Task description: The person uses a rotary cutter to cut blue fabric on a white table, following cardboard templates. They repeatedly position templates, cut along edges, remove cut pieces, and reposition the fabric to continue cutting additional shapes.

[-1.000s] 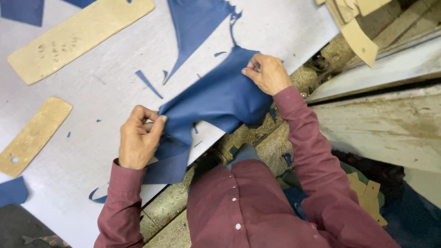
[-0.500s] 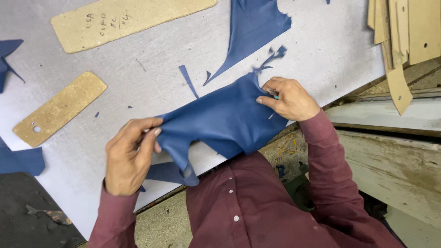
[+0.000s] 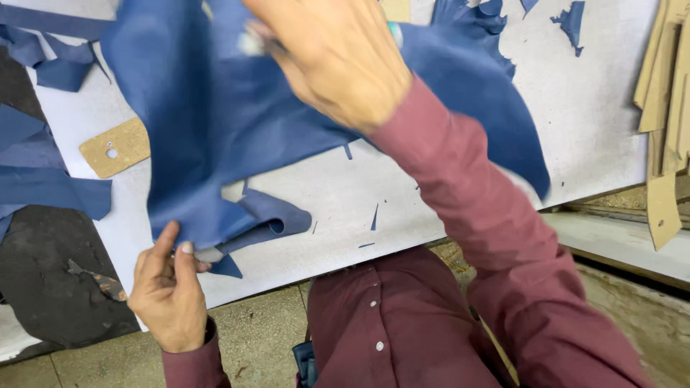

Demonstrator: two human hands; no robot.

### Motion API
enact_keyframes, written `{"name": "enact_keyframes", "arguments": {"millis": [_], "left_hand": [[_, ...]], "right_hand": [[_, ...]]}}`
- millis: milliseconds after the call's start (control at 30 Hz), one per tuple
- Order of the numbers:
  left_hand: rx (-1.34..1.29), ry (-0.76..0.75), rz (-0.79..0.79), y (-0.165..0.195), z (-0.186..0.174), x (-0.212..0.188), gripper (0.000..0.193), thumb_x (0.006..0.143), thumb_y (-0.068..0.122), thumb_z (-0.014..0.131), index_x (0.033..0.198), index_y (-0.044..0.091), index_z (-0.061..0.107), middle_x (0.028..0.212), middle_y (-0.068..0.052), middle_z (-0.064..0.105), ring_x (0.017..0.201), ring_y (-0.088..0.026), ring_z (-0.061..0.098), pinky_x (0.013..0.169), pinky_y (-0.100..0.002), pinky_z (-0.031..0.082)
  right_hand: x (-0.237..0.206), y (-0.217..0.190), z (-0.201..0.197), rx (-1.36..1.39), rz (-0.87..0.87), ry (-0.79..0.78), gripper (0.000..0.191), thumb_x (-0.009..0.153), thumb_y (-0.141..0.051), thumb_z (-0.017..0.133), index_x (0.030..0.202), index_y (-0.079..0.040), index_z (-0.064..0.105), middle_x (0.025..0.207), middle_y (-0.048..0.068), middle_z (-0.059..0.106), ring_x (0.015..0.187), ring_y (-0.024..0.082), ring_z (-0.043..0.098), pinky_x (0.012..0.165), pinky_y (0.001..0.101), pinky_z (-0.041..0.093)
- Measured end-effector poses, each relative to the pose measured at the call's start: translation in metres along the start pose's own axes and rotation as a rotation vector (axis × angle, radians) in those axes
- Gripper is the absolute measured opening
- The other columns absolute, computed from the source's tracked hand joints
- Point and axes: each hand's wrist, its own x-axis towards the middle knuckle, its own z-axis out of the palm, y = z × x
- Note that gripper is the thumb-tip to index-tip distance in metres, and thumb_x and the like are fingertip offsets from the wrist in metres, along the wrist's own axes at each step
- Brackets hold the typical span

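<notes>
Two hands are in view: the left hand [image 3: 169,291] and the right hand [image 3: 338,57]. One large blue leather sheet [image 3: 237,122] is spread out. One tan cardboard template with a hole [image 3: 115,147] lies alone, and several tan cardboard strips [image 3: 665,93] are stacked, their count unclear.

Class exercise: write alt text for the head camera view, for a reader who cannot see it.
A person in a maroon shirt spreads a large blue leather sheet over a white cutting table, right hand pressing on top, left hand pinching its lower edge. Blue offcuts and a tan template lie nearby.
</notes>
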Motion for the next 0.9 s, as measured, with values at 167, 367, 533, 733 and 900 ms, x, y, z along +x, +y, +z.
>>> {"name": "enact_keyframes", "arguments": {"millis": [167,367,533,733,900], "left_hand": [[0.23,0.008,-0.061,-0.031,-0.017,-0.018,0.032,0.101,-0.001,0.067,0.132,-0.004,0.069,0.096,-0.008,0.061,0.074,-0.011,0.061,0.066,-0.025,0.051],[0.575,-0.09,0.157,-0.083,-0.036,-0.029,0.027,0.098,0.004,0.072,0.125,-0.002,0.075,0.099,-0.013,0.069,0.083,-0.017,0.066,0.067,-0.029,0.055],[0.979,-0.149,0.32,-0.078,-0.092,0.001,0.021,0.109,0.002,0.065,0.126,-0.009,0.072,0.095,-0.019,0.067,0.074,-0.018,0.066,0.065,-0.026,0.059],[0.808,-0.141,0.306,-0.059,-0.055,-0.016,0.046,0.096,0.021,0.078,0.131,-0.006,0.066,0.111,-0.025,0.06,0.089,-0.029,0.067,0.071,-0.035,0.059],[0.976,-0.14,0.48,-0.049,0.012,-0.011,0.066,0.076,0.036,0.082,0.125,-0.005,0.069,0.118,-0.026,0.059,0.1,-0.041,0.061,0.086,-0.052,0.05]], "right_hand": [[-0.155,0.004,-0.008,-0.133,0.414,0.225,0.04,0.102,-0.009,0.079,0.137,0.001,0.061,0.128,0.02,0.068,0.114,0.033,0.071,0.096,0.0397,0.06],[-0.243,0.049,-0.027,-0.339,0.843,0.269,0.038,0.102,-0.013,0.077,0.135,0.002,0.064,0.115,0.016,0.066,0.1,0.028,0.065,0.08,0.0387,0.056],[-0.257,0.087,-0.029,-0.318,0.964,0.327,0.053,0.093,-0.017,0.08,0.137,0.004,0.059,0.117,0.018,0.061,0.099,0.028,0.062,0.078,0.0382,0.054],[-0.232,0.126,-0.056,-0.478,1.027,0.388,0.049,0.094,-0.028,0.09,0.12,0.005,0.064,0.109,0.019,0.061,0.093,0.029,0.062,0.08,0.0402,0.053],[-0.212,0.132,-0.061,-0.251,1.058,0.217,0.041,0.091,-0.029,0.088,0.093,0.005,0.066,0.08,0.013,0.065,0.069,0.023,0.06,0.066,0.0397,0.051]]}}
